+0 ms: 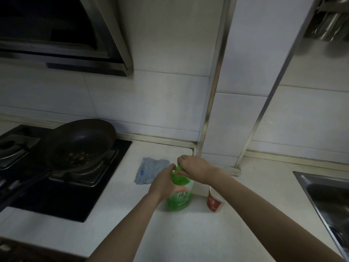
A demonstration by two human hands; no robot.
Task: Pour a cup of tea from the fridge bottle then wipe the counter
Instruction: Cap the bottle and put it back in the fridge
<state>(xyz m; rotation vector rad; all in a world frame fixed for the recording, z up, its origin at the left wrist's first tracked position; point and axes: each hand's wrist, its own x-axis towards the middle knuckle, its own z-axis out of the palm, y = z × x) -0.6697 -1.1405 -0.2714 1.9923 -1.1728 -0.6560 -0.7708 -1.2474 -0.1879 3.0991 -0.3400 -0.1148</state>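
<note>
From the head camera, a green tea bottle [179,193] stands upright on the white worktop [188,233], a little in front of the wall corner. The left hand [166,184] is wrapped around the bottle's side, with its fingers [180,190] curled over the label, so it is holding the bottle. The right hand [194,167] sits on top of the bottle, and its fingers are closed around the green cap [179,168]. Only a small bit of the cap peeks out.

Just to the right of the bottle stands a red paper cup [214,200]. The right arm crosses above it and hides part of its rim. I cannot tell if anything is in the cup.

A blue cloth [151,172] lies flat on the worktop behind and to the left of the bottle, near the stove. The left hand covers one corner of it.

On the left is a black stove [75,195] with a dark pan [81,142] on a burner. There are small bits of food in the pan. A dark hood [56,35] hangs above the stove.

At the far right edge is a metal sink [326,201]. The wall behind is white tile [160,101].
</note>
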